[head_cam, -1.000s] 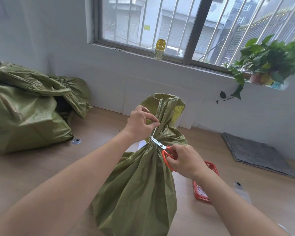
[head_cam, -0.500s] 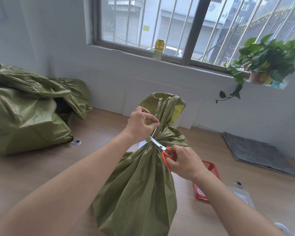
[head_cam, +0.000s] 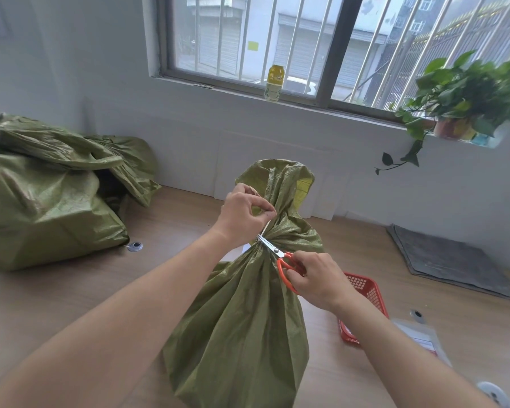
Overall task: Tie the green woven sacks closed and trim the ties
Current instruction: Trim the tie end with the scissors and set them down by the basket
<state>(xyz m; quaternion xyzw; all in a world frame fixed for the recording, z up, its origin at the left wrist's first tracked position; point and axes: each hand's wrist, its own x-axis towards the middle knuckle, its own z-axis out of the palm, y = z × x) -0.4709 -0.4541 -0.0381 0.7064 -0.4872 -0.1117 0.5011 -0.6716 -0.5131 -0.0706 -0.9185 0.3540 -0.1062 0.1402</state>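
With the tied green woven sack [head_cam: 242, 313] upright at centre, the left hand [head_cam: 243, 214] pinches the pale tie tail [head_cam: 265, 229] taut toward 12 o'clock while the right hand [head_cam: 315, 279] grips orange-handled scissors [head_cam: 277, 254], blades nearly closed; the cut should land just above the knot, clear of the weave.

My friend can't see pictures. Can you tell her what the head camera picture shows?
The right hand holds orange-handled scissors at a green sack's tied neck, while the left hand pinches the pale tie end upward. More green sacks lie left; a red basket sits right.
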